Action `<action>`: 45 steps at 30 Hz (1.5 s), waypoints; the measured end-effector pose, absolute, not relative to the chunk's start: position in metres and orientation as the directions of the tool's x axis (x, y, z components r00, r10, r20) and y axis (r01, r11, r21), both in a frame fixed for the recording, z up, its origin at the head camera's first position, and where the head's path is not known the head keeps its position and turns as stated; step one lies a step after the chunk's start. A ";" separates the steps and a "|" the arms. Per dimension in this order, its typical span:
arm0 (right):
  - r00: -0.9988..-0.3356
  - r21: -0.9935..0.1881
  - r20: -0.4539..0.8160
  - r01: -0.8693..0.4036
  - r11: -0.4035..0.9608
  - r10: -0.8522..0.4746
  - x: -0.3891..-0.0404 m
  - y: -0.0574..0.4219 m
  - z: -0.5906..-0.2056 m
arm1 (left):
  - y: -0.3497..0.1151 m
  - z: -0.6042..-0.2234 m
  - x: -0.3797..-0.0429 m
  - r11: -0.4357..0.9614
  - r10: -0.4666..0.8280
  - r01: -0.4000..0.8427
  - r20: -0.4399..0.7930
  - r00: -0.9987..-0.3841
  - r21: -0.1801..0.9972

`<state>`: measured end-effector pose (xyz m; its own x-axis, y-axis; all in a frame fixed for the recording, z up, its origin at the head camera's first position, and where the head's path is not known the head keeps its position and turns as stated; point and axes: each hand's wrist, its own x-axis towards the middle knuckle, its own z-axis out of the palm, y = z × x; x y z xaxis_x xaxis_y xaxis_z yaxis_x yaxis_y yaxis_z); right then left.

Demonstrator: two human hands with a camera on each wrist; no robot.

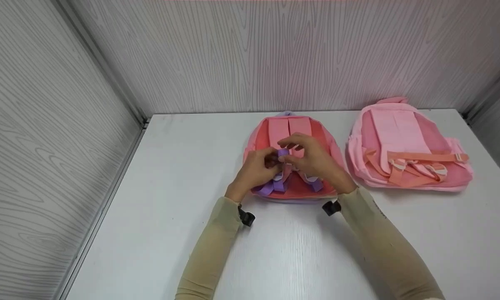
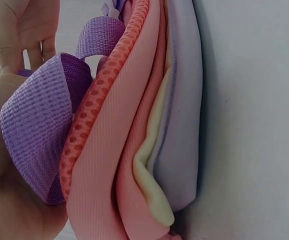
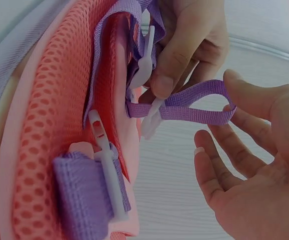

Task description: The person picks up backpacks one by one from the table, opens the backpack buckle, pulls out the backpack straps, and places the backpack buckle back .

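A small coral-pink backpack (image 1: 258, 135) lies back side up on the table, its shoulder straps showing. Over its lower half, my left hand (image 1: 255, 167) pinches a white plastic buckle (image 3: 153, 120) where a purple webbing strap (image 3: 194, 115) passes through. The strap stands out from the buckle in a loop. At the loop's far end my right hand (image 3: 269, 150) holds it between thumb and index finger, the other fingers spread. Another white buckle (image 3: 112, 175) with purple webbing hangs beside, untouched. In the left wrist view, a wide purple strap (image 2: 37, 117) curves in front of my left palm.
To the right lies a second, lighter pink backpack (image 1: 400, 133) with orange straps (image 1: 429, 157) across its lower part. The white table (image 1: 183, 166) meets wood-grain panels (image 1: 250, 58) at the back and left side.
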<state>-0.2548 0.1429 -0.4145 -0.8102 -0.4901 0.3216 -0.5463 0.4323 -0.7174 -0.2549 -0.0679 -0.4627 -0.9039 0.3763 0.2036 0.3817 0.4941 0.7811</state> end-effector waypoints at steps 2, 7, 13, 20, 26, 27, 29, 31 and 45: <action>-0.800 -0.714 0.328 -0.558 0.423 -0.502 -0.255 0.142 -0.414 | -0.068 -0.463 -0.255 0.496 0.378 0.381 0.201 -0.904 0.780; -0.801 -0.720 0.323 -0.554 0.418 -0.505 -0.255 0.142 -0.413 | -0.067 -0.462 -0.255 0.495 0.379 0.374 0.193 -0.905 0.784; -0.812 -0.730 0.296 -0.532 0.430 -0.502 -0.255 0.144 -0.412 | -0.068 -0.462 -0.256 0.486 0.380 0.374 0.195 -0.904 0.790; -0.818 -0.739 0.293 -0.522 0.426 -0.494 -0.254 0.145 -0.410 | -0.068 -0.464 -0.256 0.476 0.383 0.372 0.194 -0.903 0.797; -0.836 -0.750 0.283 -0.498 0.435 -0.470 -0.253 0.146 -0.408 | -0.068 -0.464 -0.256 0.486 0.373 0.358 0.182 -0.910 0.797; -0.836 -0.749 0.286 -0.500 0.435 -0.469 -0.253 0.146 -0.408 | -0.068 -0.464 -0.256 0.486 0.374 0.360 0.182 -0.909 0.797; -0.835 -0.748 0.293 -0.504 0.432 -0.467 -0.252 0.147 -0.407 | -0.068 -0.464 -0.255 0.490 0.376 0.364 0.185 -0.908 0.792; -0.833 -0.745 0.300 -0.509 0.430 -0.465 -0.252 0.148 -0.407 | -0.069 -0.464 -0.255 0.497 0.375 0.368 0.188 -0.908 0.786; -0.864 -0.769 0.292 -0.467 0.436 -0.409 -0.252 0.163 -0.414 | -0.069 -0.464 -0.255 0.487 0.379 0.349 0.166 -0.910 0.801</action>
<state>-0.2522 0.1629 -0.4141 -0.8644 -0.4093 0.2922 -0.4666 0.4362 -0.7694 -0.2551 -0.0690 -0.4640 -0.9104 0.3791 0.1657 0.3485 0.4869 0.8009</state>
